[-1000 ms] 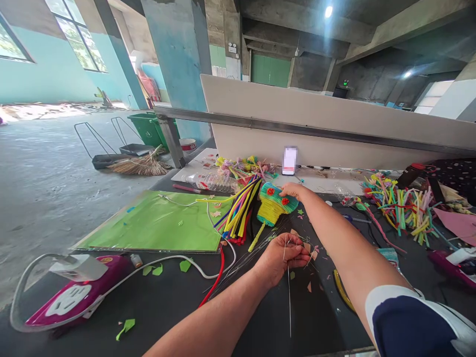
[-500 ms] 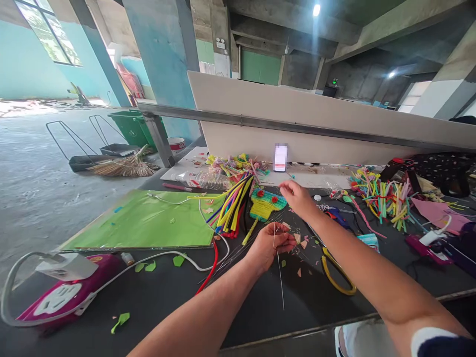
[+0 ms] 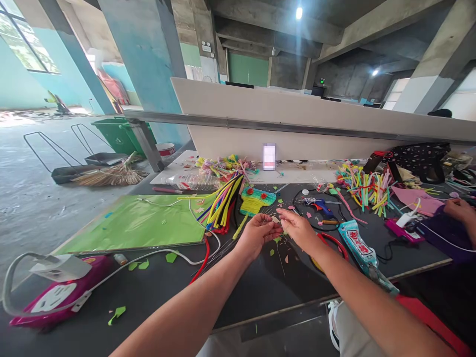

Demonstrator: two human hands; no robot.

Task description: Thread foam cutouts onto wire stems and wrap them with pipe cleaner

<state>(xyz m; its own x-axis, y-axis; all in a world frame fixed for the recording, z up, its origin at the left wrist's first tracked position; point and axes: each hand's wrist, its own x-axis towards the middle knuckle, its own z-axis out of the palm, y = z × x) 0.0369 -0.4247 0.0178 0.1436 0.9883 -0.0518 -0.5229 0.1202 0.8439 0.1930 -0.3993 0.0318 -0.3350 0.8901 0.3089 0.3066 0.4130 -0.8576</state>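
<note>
My left hand (image 3: 257,235) pinches a thin wire (image 3: 281,263), one end of which trails down over the black table. The fingertips of my right hand (image 3: 298,229) are closed on the wire close to the left fingertips; where exactly they grip is too fine to see. Just beyond the hands lies a flat yellow and teal fuzzy piece (image 3: 256,201) with red flowers. To its left is a bundle of fuzzy craft stems (image 3: 226,202) in yellow, blue, black and red. Small pink and green scraps lie around the hands. Behind my right forearm, scissors handles (image 3: 336,243) are partly hidden.
A green sheet (image 3: 130,223) and a magenta power strip (image 3: 55,297) lie left. A phone (image 3: 269,156) leans on the white partition. Right are a blue glue gun (image 3: 323,208), a teal packet (image 3: 357,243), tied craft stems (image 3: 366,188) and another person's hand (image 3: 460,209).
My right hand has come down from above the yellow and teal piece to meet my left hand at the wire. The view has turned right, and another person's hand shows at the right edge.
</note>
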